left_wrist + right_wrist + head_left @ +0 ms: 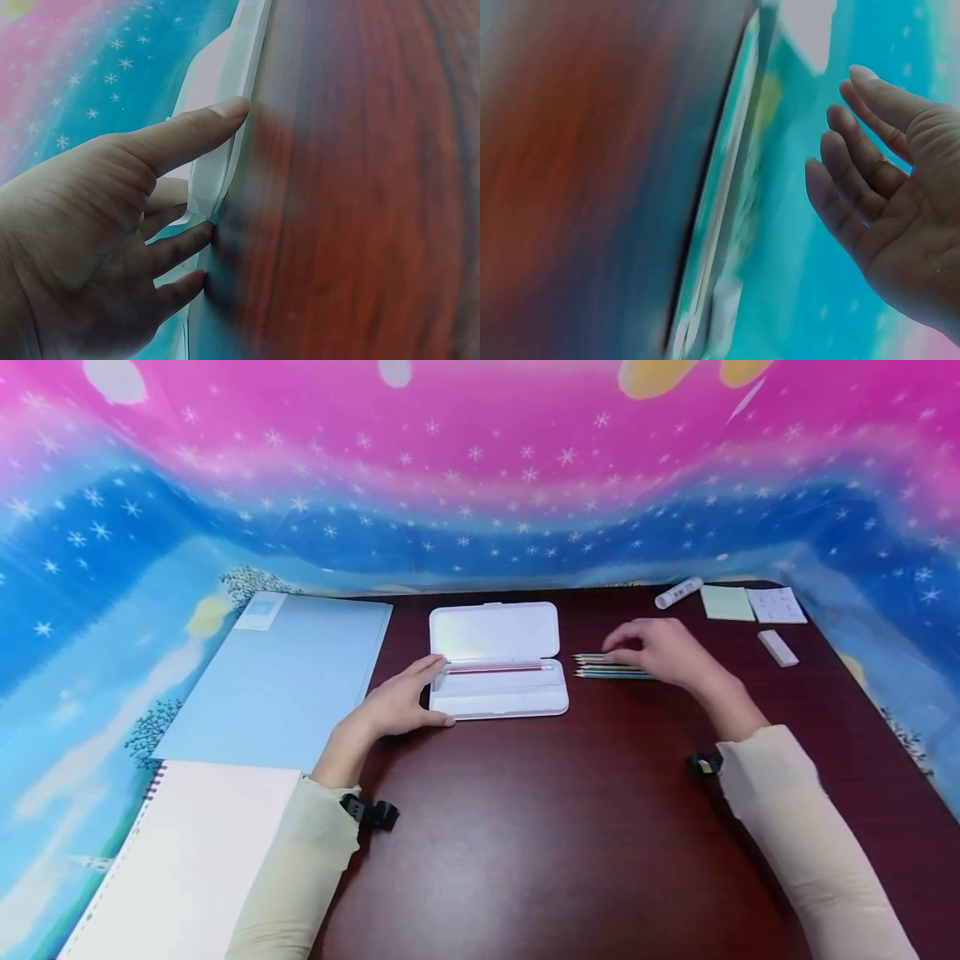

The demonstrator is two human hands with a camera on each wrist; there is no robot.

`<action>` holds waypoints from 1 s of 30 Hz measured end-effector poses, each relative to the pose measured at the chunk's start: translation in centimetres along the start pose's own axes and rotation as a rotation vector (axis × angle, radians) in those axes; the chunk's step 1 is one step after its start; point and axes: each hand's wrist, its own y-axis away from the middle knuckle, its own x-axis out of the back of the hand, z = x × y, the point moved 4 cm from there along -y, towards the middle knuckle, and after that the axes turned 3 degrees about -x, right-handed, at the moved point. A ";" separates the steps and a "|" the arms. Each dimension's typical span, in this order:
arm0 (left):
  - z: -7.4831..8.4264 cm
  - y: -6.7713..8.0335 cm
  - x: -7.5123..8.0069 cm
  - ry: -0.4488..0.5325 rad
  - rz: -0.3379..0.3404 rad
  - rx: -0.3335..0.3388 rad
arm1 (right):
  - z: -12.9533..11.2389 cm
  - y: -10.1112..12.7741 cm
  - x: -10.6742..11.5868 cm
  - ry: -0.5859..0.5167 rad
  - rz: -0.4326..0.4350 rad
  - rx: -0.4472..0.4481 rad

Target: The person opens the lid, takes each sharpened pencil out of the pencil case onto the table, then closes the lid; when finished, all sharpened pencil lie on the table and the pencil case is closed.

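A white pencil case [517, 703] lies on the table with its lid [495, 631] swung back. Inside it is one dark red pencil [495, 670]. My left hand [395, 700] rests against the case's left end, thumb at the front edge and fingers spread along the side. In the left wrist view, its thumb and fingers [184, 251] lie nearly straight around the case's corner. To the right of the case, several pencils [611, 675] lie side by side, tips pointing left. Just over them is my right hand [663, 647], its fingers loosely bent with nothing between them in the right wrist view.
A light blue folder [277, 685] and a spiral notebook [195, 852] lie along the left side. At the back right are a glue stick [678, 593], green sticky notes [727, 603], a white printed pad [777, 606] and an eraser [778, 647]. Patterned cloth surrounds the table.
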 end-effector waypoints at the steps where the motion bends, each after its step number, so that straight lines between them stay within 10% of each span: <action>1: 0.0 0.0 0.0 0.001 -0.001 0.001 | -0.9 -0.5 -0.4 -0.012 -0.004 0.015; 11: 0.1 0.0 0.1 0.001 0.000 -0.007 | -7.2 -2.9 -4.7 -0.018 -0.197 0.102; 30: 0.0 0.2 0.0 -0.002 0.005 -0.006 | -8.5 -3.4 -7.4 0.071 -0.289 0.065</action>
